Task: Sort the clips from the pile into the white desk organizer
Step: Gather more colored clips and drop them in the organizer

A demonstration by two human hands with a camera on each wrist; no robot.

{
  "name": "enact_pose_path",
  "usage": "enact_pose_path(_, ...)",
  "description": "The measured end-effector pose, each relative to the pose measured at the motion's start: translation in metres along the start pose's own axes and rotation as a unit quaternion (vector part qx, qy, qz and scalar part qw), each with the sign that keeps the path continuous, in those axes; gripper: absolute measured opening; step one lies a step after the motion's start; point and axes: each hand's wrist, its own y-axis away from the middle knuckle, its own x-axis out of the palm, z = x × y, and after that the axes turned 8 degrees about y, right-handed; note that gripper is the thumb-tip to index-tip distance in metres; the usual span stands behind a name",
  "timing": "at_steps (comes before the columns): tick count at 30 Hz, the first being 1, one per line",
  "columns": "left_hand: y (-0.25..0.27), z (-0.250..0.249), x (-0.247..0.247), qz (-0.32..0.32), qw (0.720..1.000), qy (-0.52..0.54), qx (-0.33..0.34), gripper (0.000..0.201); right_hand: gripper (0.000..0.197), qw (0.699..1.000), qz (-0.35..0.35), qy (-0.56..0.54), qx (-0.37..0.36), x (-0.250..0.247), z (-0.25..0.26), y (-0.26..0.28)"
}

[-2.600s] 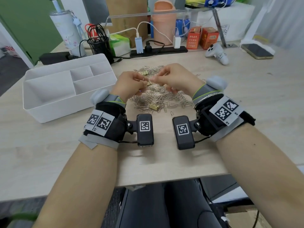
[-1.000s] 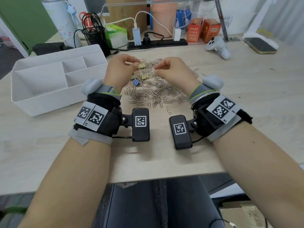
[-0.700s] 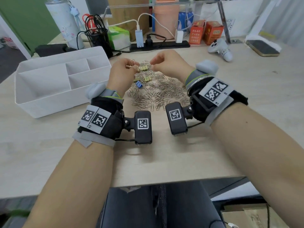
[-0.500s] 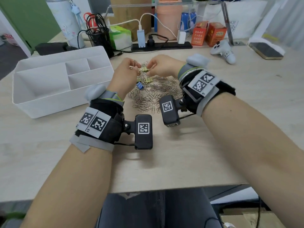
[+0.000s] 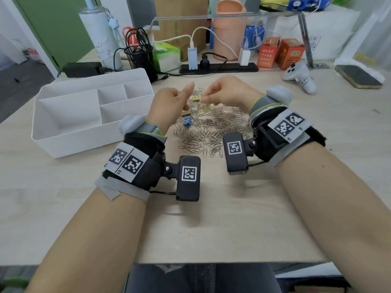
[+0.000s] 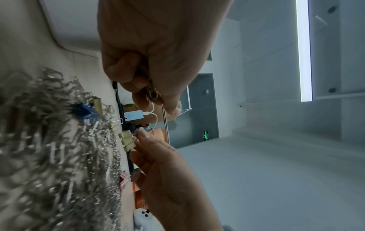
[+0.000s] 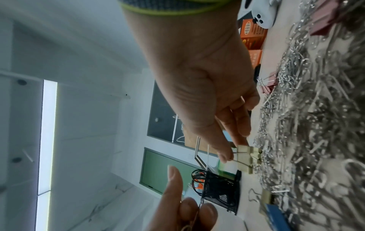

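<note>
A pile of silver paper clips (image 5: pixel 208 129) lies on the desk, with gold binder clips (image 5: pixel 204 107) and a blue binder clip (image 5: pixel 187 121) mixed in. My right hand (image 5: pixel 204 99) pinches the wire handle of a gold binder clip (image 7: pixel 249 156) at the pile's far edge. My left hand (image 5: pixel 184 96) hovers just left of it, fingers curled round small wire clips (image 6: pixel 152 93), thumb raised. The white desk organizer (image 5: pixel 69 142) stands to the left; the compartments that show look bare.
Pink binder clips (image 7: pixel 266 87) lie at the pile's right side. Behind the pile are a black power strip (image 5: pixel 219 67), a mesh pen cup (image 5: pixel 140 57), orange boxes (image 5: pixel 280 52), a white controller (image 5: pixel 300 78) and a phone (image 5: pixel 357 77). The desk's near edge is by my forearms.
Both hands have shifted from the pile's middle to its far edge. The right hand has reached the gold binder clips and taken one by its handle; the left keeps its clips.
</note>
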Motion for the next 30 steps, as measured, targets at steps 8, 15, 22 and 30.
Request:
enact_pose_path(8,-0.018,-0.027,-0.022,-0.009,0.999,-0.020,0.031,0.040,0.019,0.991,-0.066,-0.112,-0.011,-0.007,0.008,-0.001)
enact_pose_path(15,-0.022,-0.029,-0.024,0.091,0.995,-0.033,-0.013,0.017,0.011,0.981,-0.124,-0.144,-0.027,-0.003,0.014,-0.002)
enact_pose_path(22,-0.026,-0.023,-0.026,0.136,0.986,-0.090,0.022,0.036,0.012,0.984,-0.141,-0.107,-0.034,0.008,0.017,-0.004)
enact_pose_path(30,-0.032,-0.021,-0.021,0.090,0.992,-0.087,0.008,0.017,0.016,0.985,-0.098,-0.137,-0.030,0.016,0.022,-0.005)
